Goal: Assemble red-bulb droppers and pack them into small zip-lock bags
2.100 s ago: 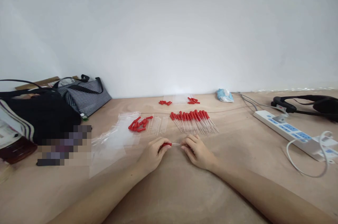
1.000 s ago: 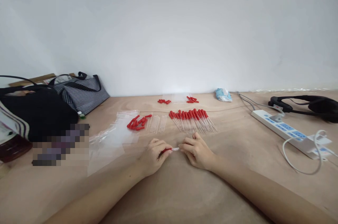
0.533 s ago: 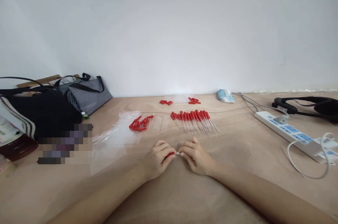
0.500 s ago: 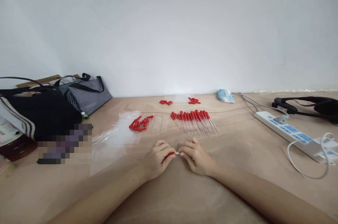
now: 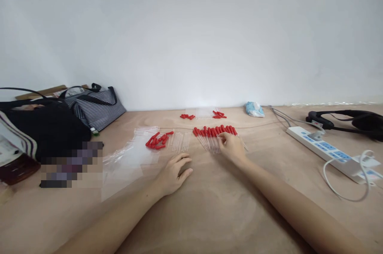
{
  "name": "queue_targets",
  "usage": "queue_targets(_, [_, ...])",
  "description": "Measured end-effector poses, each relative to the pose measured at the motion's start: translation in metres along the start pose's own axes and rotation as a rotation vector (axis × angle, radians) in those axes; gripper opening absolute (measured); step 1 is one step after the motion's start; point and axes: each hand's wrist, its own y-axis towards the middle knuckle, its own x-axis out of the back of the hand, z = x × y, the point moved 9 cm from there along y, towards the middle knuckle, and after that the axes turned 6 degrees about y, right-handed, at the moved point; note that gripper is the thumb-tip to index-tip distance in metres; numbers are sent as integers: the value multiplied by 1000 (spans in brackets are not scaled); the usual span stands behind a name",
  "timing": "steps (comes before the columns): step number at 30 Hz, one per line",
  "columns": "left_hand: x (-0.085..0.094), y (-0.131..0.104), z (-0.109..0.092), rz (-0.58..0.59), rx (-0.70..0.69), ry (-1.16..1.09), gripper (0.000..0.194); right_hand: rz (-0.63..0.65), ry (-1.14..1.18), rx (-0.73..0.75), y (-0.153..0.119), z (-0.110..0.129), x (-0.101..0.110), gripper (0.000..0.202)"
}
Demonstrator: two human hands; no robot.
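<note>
Covering part of the row of red-bulbed tubes [image 5: 213, 131] with the right hand [image 5: 232, 146], thumb and fingers bent in close above the clear stems. Touching the row, apparently; cannot tell from this angle of any single tube in the grip. Holding the left hand [image 5: 174, 175] low, nearer the body, with thumb and fingers loosely spread and nothing between them; cannot tell resting from hovering just above the table [image 5: 209, 210].

Counting as done, by judgement: the row itself, lying slantwise side by side, with red ends toward the wall [image 5: 191, 46] and clear tips toward the body. Leaving unjoined, left of the row: a heap of loose red bulbs [image 5: 155, 141] and, between heap and row, a flat batch of bare clear tubes [image 5: 181, 141]. Spreading farther left and partly beneath the heap: clear bags [image 5: 127, 162]. Showing also near the wall: two small clusters of red bulbs [image 5: 187, 116], with faint pale pieces [image 5: 203, 116] between. Judging by these leftovers, well past halfway on the nearer lot, yet unfinished.
</note>
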Motion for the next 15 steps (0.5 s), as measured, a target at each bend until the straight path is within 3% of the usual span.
queue_targets(4, [-1, 1, -2, 7, -6, 10, 23, -56, -135, -113, 17, -1, -9, 24])
queue_targets(7, [-1, 0, -1, 9, -22, 17, 23, -27, -197, -157, 21, -1, -20, 24])
queue_targets(15, [-3, 0, 0, -5, -49, 13, 23, 68, -193, -122, 21, 1, -36, 26])
